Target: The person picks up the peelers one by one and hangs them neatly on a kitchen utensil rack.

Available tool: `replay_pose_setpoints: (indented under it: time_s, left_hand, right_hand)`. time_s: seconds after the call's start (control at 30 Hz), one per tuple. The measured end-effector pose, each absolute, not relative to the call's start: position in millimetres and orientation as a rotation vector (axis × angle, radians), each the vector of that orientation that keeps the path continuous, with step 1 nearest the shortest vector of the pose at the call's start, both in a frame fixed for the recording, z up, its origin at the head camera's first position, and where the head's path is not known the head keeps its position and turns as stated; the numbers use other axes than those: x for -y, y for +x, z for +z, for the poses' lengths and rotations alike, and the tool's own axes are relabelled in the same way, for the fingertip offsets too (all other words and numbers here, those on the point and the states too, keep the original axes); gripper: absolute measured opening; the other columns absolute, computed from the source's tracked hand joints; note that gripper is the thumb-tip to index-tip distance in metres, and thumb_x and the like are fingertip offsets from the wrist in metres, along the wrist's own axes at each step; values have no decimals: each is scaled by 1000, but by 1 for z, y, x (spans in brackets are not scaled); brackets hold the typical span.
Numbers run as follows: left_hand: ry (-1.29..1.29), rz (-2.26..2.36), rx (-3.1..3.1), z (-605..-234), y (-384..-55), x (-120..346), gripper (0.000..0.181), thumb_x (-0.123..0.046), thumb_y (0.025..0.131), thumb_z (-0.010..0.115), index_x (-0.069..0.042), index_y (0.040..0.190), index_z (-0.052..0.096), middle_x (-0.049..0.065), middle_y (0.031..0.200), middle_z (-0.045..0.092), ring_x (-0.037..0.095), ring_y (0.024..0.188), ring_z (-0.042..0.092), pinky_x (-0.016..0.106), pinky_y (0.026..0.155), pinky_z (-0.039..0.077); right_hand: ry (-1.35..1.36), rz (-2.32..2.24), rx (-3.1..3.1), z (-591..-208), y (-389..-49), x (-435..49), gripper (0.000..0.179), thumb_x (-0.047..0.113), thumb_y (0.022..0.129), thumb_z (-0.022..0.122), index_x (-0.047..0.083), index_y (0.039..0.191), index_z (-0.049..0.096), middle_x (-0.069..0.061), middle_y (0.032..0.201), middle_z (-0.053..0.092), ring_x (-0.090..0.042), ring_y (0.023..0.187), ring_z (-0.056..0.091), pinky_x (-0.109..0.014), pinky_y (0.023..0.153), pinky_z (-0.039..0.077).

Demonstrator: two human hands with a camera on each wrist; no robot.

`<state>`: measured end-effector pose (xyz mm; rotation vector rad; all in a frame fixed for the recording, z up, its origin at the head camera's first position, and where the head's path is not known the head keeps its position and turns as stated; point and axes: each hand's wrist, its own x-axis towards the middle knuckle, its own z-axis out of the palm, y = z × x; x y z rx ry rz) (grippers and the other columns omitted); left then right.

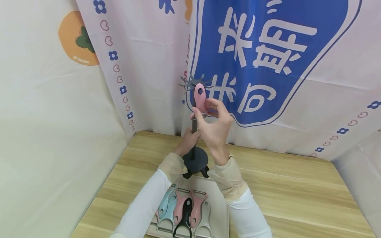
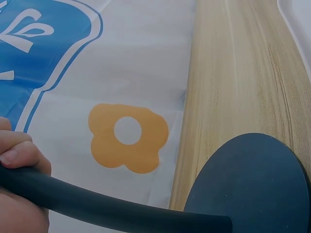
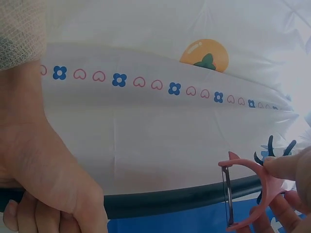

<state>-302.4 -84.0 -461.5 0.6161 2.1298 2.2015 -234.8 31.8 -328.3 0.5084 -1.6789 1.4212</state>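
My right hand [image 1: 215, 127] pinches a pink Y-shaped peeler [image 1: 200, 96] by its lower part, with the handle and its hole pointing up. In the right wrist view the peeler's metal blade [image 3: 228, 196] faces away from the fingers. The handle end overlaps the dark hooks [image 1: 190, 82] at the top of an upright rack. Lower down, my left hand [image 1: 187, 142] grips the rack's dark pole [image 2: 107, 196], its fingers wrapped round it. The rack's round base [image 1: 197, 162] stands below that hand.
A white tray [image 1: 209, 185] lies in front of the rack, bearing several peelers, among them a black peeler [image 1: 187, 211], a grey peeler [image 1: 205, 215] and pink and blue ones. A printed cloth [image 1: 160, 82] hangs behind the wooden table [image 1: 285, 185].
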Motion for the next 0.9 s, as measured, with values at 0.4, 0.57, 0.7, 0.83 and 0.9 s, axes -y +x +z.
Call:
replay_pose_setpoints:
  time_s: [0.4,0.57,0.7,0.83,0.9]
  left_hand:
    - [670,2211,-2104,-466,-305,84,46,-10,101,50,-18,57,42,-10,49,37,9,45,30,28,49,27]
    - [669,2212,-2095,-464,-305,85,45,-10,100,49,-18,57,41,-10,50,37,9,46,29,28,49,27]
    - [668,2218,-2112,-463,-303,86,48,-11,102,52,-18,56,41,-10,48,37,9,44,30,27,48,28]
    - [676,2227,-2117,-465,-303,87,50,-12,104,53,-18,55,42,-9,46,37,9,42,29,27,46,27]
    - [680,2231,-2109,-466,-303,86,50,-14,103,54,-19,55,42,-9,46,37,9,42,29,28,45,27]
  right_hand:
    - [491,1445,1712,-330,-235,-30,40,16,87,90,1,120,72,-13,111,78,-24,95,74,-45,82,63]
    - [482,1434,1718,-330,-237,-30,40,16,87,90,1,119,72,-12,111,78,-25,95,75,-46,84,63]
    - [480,1419,1735,-331,-236,-29,39,18,87,90,1,118,73,-13,111,78,-25,94,75,-45,86,62]
    - [475,1412,1747,-333,-235,-28,40,20,88,90,2,119,73,-12,111,78,-24,95,74,-44,87,60]
    - [471,1414,1750,-333,-235,-28,40,20,88,89,2,120,72,-12,111,78,-24,95,74,-44,88,60]
